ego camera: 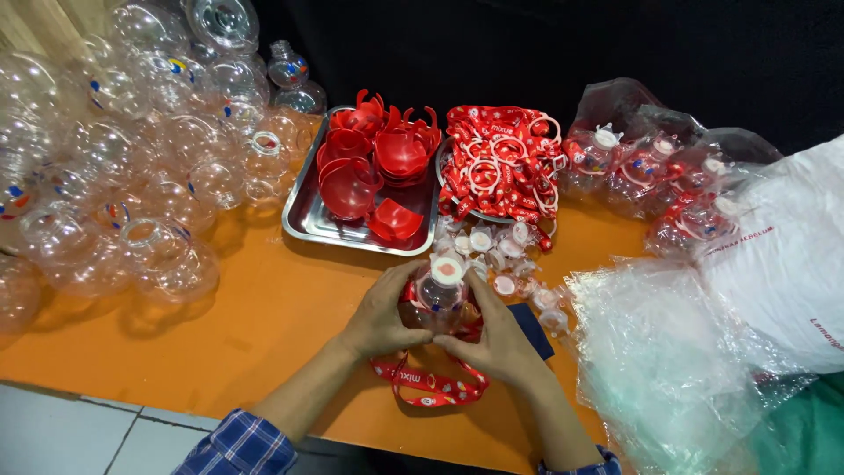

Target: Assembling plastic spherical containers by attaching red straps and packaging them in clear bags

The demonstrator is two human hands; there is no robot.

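Clear plastic bags and a white printed bag lie right.

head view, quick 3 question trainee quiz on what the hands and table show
1. True or false: both hands grip the clear round bottle with the white cap.
2. What lies in the steel tray? A) red cup-shaped plastic parts B) loose caps C) folded bags
3. Fill in: the red strap hanging from the bottle trails toward the ____ edge of the orange table.

Key
1. True: the left hand and right hand wrap it from either side.
2. A: the red cup-shaped parts are piled there.
3. near, the person's side.
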